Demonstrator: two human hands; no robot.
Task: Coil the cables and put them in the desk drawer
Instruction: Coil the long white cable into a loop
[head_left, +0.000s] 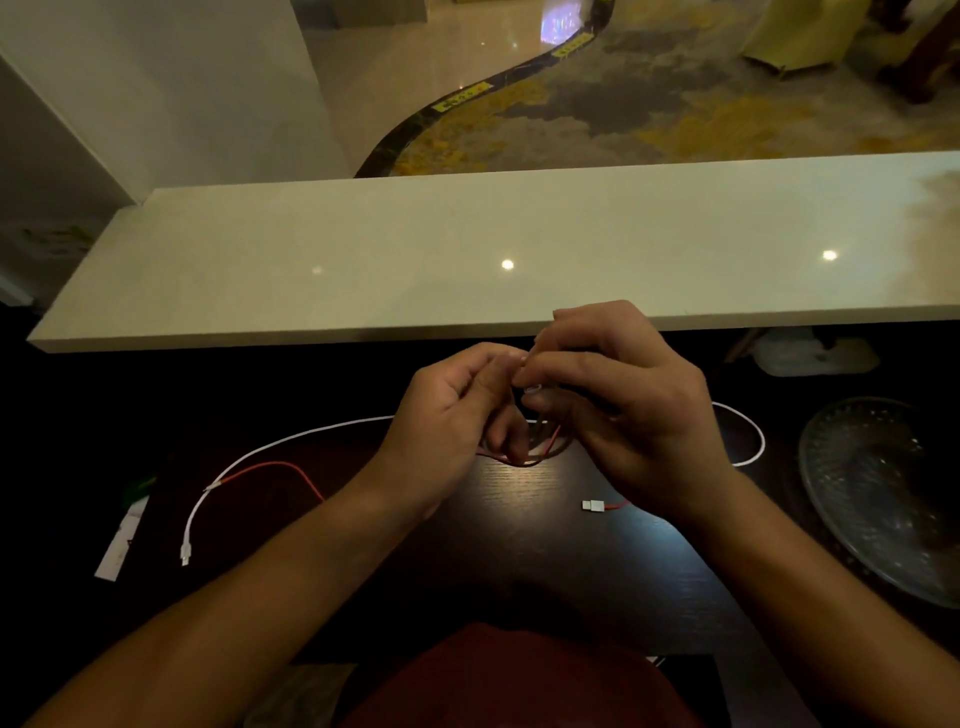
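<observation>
A red cable (280, 466) lies on the dark desk (519, 545), its white plug (594, 505) resting near my right wrist. Part of it forms a small loop (540, 452) between my hands. My left hand (447, 441) holds that loop with curled fingers. My right hand (623, 395) pinches the cable near a white end just above the loop. A white cable (291, 439) runs across the desk behind my hands, from a plug (185, 553) at the left to a bend (753, 441) at the right. No drawer is in view.
A pale stone counter (467, 249) runs along the far side of the desk. A clear glass dish (883, 493) sits at the right. A white paper slip (122, 540) lies at the left edge. A plastic container (810, 353) sits under the counter at the right.
</observation>
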